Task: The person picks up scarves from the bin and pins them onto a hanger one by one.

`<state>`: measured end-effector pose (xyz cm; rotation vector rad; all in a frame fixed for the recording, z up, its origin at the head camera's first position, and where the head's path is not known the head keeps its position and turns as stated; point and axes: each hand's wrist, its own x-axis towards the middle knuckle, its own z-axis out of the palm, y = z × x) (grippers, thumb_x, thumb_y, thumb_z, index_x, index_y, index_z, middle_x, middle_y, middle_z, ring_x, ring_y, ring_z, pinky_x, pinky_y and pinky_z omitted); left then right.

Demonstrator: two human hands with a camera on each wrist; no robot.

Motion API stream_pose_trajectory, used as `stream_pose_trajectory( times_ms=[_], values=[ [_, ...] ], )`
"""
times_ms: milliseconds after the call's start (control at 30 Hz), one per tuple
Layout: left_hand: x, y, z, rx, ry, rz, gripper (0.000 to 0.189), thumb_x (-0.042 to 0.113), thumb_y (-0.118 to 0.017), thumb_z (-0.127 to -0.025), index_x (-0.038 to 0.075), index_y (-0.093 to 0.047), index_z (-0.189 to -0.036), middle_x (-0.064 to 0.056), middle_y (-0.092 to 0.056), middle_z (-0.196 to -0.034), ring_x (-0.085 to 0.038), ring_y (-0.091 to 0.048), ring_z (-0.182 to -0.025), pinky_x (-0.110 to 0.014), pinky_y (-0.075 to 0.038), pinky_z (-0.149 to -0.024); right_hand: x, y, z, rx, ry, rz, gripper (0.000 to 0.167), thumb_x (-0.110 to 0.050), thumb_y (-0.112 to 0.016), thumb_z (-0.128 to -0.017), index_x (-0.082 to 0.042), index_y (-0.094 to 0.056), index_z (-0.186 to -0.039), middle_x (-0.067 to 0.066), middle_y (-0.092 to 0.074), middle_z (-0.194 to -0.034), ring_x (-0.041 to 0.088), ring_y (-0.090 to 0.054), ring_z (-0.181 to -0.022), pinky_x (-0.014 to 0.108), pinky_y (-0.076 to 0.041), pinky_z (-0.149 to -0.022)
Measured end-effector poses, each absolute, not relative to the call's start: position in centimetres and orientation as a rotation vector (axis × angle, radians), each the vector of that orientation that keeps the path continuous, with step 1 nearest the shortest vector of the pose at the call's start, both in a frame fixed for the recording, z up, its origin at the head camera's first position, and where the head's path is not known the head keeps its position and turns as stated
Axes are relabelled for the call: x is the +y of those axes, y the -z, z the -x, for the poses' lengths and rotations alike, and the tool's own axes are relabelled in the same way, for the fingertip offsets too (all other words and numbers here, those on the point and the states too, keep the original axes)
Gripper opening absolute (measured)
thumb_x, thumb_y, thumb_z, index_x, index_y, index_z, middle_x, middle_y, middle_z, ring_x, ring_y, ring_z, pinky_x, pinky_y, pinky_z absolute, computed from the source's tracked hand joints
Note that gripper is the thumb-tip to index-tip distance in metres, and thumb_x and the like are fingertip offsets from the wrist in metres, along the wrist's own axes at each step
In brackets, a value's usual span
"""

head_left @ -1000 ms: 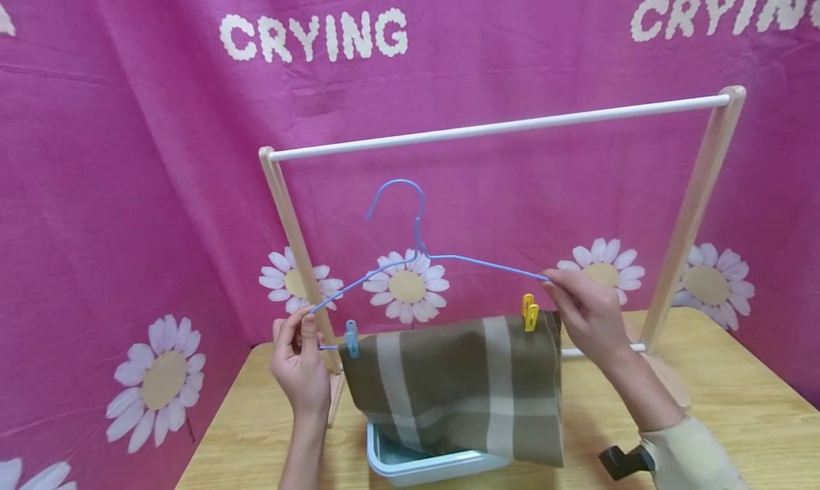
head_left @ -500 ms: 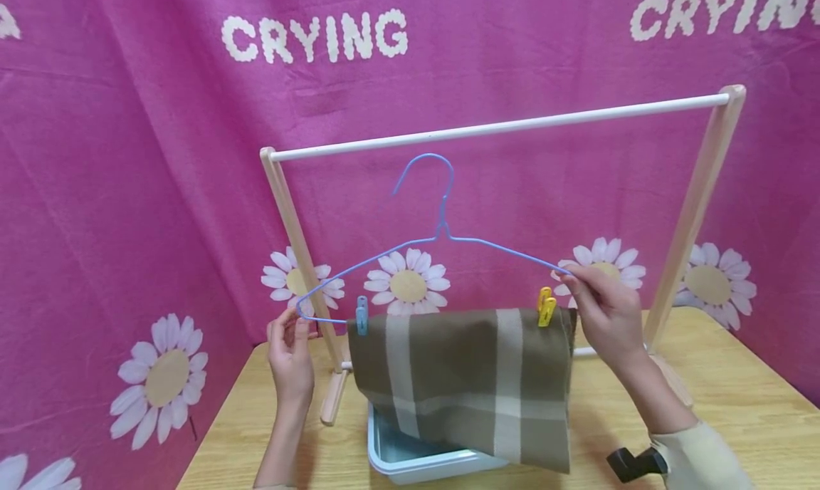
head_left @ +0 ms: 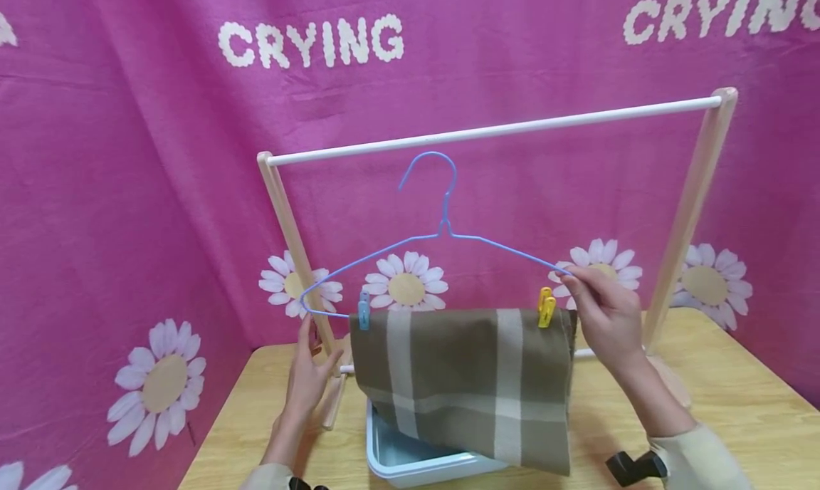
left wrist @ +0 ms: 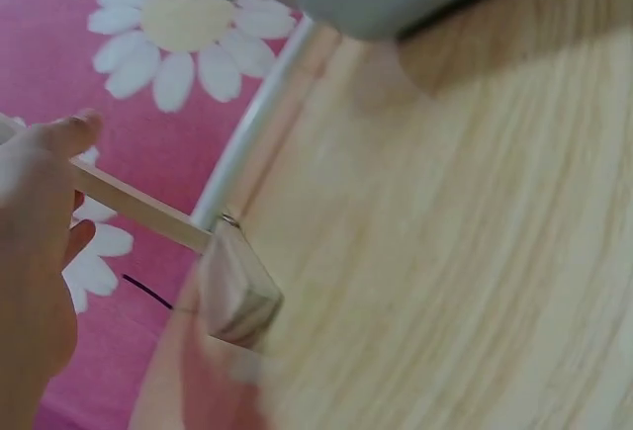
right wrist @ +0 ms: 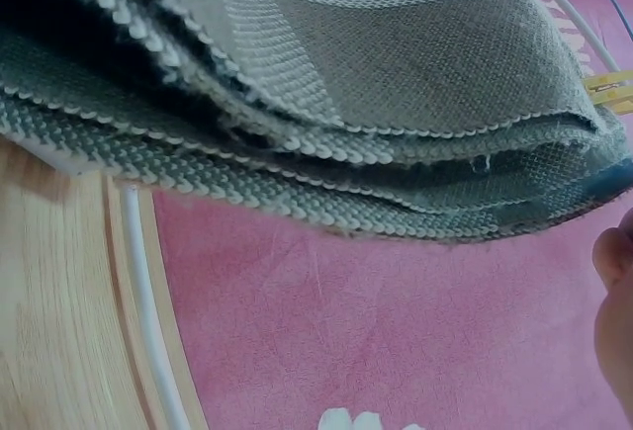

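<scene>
My right hand (head_left: pixel 605 322) pinches the right shoulder of a blue wire hanger (head_left: pixel 445 209), its hook upright just below the rack's bar. Over the hanger's lower wire drapes a folded brown cloth (head_left: pixel 448 376) with pale stripes. A blue clothespin (head_left: pixel 364 312) grips its left end and a yellow clothespin (head_left: pixel 546 310) its right. My left hand (head_left: pixel 307 379) is under the hanger's left corner, fingers extended and thumb apart; whether a fingertip touches the wire I cannot tell. Layered edges of the cloth (right wrist: pixel 425 64) fill much of the right wrist view.
A wooden rack with a white bar (head_left: pixel 487 129) stands behind the hanger on a wood-grain table (head_left: pixel 737 376). Beneath the cloth is a light-blue basin (head_left: pixel 423 470), partly covered. A pink curtain (head_left: pixel 512 55) with daisies backs the table.
The hanger and cloth have risen and shifted right, and the hanger has levelled. My left hand has let go of the hanger's left side and dropped below its corner. My right hand keeps its hold.
</scene>
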<state>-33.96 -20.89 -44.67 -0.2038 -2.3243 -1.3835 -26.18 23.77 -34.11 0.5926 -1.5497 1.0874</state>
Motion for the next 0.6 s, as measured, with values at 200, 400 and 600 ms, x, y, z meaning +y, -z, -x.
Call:
stream_pose_trajectory(
  times_ms=[200,400,600],
  values=[
    [-21.2,46.0,34.6,-2.357,1.228,0.251,0.098,-0.006,-0.070,-0.087,0.026,-0.013,-0.160,-0.022,-0.053,-0.134,-0.037,-0.066,-0.104,-0.047,-0.059,-0.083,23.9,34.2,26.0,-1.566,-1.099,-0.560,0.011,0.010,-0.071,-0.084,0.013,-0.071,-0.095,-0.014,-0.066,-0.084,-0.002,-0.045,-0.065,0.009,-0.035,-0.055],
    [-21.0,46.5,34.7,-2.363,1.169,0.246,0.098,-0.004,-0.069,-0.087,0.027,-0.011,-0.160,-0.021,-0.057,-0.129,-0.034,-0.066,-0.102,-0.044,-0.059,-0.082,24.2,33.6,25.8,-1.539,-1.094,-0.556,0.013,0.017,-0.070,-0.081,0.015,-0.071,-0.094,-0.016,-0.070,-0.089,-0.003,-0.049,-0.066,0.008,-0.038,-0.057],
    [-20.4,46.5,34.6,-2.399,1.160,0.178,0.095,-0.001,-0.066,-0.090,0.028,-0.008,-0.160,-0.019,-0.055,-0.133,-0.033,-0.063,-0.105,-0.047,-0.057,-0.086,24.6,32.2,25.2,-1.524,-1.144,-0.540,0.017,0.024,-0.064,-0.079,0.018,-0.068,-0.094,-0.020,-0.069,-0.084,-0.003,-0.043,-0.056,0.011,-0.034,-0.049]
  ],
)
